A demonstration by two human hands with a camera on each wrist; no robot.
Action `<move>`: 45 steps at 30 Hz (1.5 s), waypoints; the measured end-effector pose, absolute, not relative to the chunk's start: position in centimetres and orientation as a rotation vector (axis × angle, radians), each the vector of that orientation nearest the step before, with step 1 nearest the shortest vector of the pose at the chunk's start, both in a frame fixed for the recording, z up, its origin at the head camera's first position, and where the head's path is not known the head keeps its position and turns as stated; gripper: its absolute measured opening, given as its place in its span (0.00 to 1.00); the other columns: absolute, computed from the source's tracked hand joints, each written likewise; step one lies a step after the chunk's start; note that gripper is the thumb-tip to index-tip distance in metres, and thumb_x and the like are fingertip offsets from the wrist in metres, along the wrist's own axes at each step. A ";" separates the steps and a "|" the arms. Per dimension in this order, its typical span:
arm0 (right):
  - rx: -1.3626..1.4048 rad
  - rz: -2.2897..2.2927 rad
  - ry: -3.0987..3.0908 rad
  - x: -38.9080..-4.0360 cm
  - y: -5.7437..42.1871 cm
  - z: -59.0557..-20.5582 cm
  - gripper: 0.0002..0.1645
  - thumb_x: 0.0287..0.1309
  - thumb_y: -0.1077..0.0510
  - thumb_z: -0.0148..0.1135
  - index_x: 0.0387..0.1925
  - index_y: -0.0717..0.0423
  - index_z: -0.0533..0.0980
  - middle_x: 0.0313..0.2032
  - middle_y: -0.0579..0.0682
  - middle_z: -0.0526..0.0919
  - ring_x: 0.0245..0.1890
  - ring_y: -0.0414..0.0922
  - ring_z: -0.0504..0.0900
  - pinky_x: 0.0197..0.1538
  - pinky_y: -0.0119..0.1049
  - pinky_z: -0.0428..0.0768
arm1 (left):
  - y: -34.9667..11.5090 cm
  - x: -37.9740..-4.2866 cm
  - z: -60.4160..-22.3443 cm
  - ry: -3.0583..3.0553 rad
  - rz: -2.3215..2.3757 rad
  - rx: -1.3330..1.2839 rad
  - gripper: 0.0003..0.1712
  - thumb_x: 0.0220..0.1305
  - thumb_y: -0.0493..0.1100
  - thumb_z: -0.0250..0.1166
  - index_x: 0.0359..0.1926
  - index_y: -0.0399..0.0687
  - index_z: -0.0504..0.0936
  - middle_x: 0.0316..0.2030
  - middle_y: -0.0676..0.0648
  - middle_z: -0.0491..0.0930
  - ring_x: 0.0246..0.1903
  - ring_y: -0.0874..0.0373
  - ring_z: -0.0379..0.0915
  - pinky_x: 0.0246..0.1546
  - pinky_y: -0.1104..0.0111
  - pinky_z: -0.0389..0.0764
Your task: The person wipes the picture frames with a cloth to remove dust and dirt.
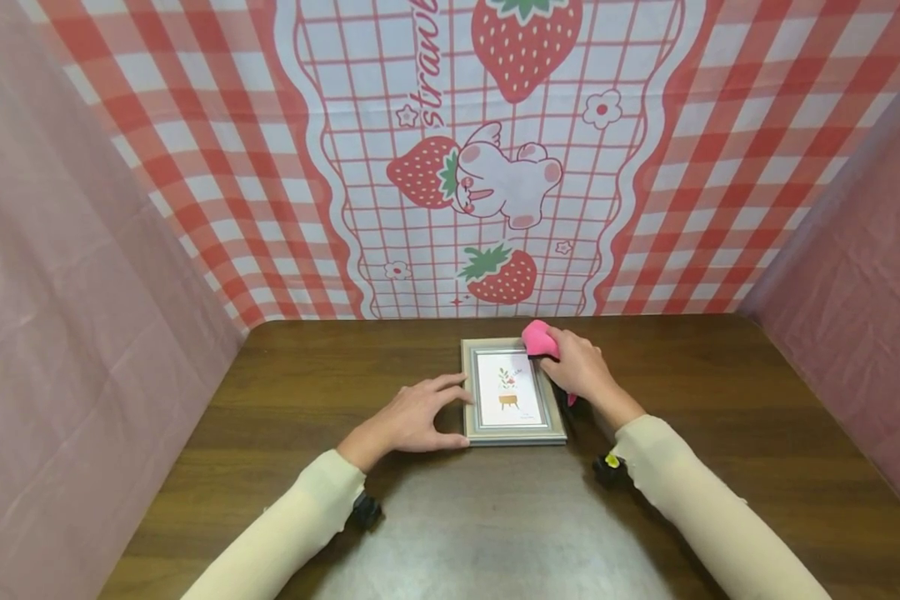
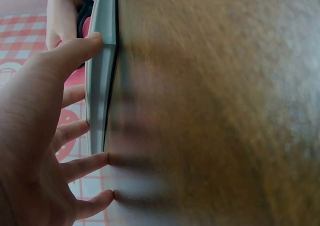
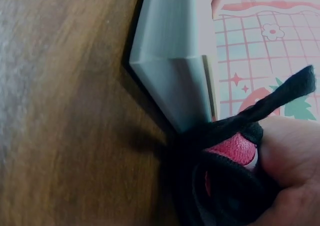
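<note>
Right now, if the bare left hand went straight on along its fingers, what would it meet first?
Likely the rectangular beige-and-silver framed flower picture; the left hand seems to touch its left edge.

Your bare left hand (image 1: 420,414) lies at the left side of the pale, rectangular picture frame (image 1: 513,435), fingers spread and fairly straight, thumb touching its near-left corner. Your bare right hand (image 1: 583,367) is at the frame's far-right corner, fingers and thumb curled in a grip. Your arms, in cream fabric sleeves (image 1: 720,508), angle inward toward the frame, wrists (image 1: 360,446) bare past the cuffs.
</note>
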State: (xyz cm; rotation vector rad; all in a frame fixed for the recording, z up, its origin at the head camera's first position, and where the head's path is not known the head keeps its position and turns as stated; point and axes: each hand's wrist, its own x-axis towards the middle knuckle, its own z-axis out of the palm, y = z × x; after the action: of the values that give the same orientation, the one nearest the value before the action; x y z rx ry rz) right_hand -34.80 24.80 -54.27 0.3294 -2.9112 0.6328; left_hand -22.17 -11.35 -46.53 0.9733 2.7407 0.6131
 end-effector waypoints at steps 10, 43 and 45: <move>0.317 0.671 -2.940 -30.4 22.7 -49.9 0.38 0.69 0.52 0.72 0.78 0.53 0.75 0.51 0.66 0.88 0.44 0.64 0.87 0.46 0.69 0.84 | -11.2 -22.1 -46.7 2.742 0.619 0.971 0.35 0.70 0.66 0.76 0.73 0.65 0.82 0.88 0.48 0.65 0.83 0.36 0.68 0.74 0.24 0.71; 0.397 0.639 -2.772 -22.9 22.4 -49.5 0.30 0.61 0.55 0.76 0.64 0.55 0.79 0.46 0.64 0.88 0.37 0.63 0.87 0.36 0.68 0.82 | -11.4 -22.2 -46.7 2.755 0.622 0.965 0.36 0.70 0.67 0.76 0.74 0.66 0.81 0.88 0.49 0.65 0.83 0.36 0.68 0.73 0.19 0.69; 0.413 0.641 -2.749 -22.0 22.4 -49.5 0.30 0.62 0.54 0.75 0.64 0.55 0.79 0.46 0.64 0.87 0.37 0.63 0.87 0.36 0.68 0.82 | -11.4 -22.1 -46.8 2.754 0.622 0.965 0.36 0.70 0.67 0.76 0.74 0.66 0.81 0.88 0.49 0.65 0.83 0.37 0.68 0.73 0.20 0.69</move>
State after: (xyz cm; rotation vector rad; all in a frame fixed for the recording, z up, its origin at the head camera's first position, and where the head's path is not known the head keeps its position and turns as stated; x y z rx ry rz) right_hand -22.04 22.43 -49.47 0.4129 -2.7494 0.6410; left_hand -22.14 -11.40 -46.76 0.9652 2.7539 0.6216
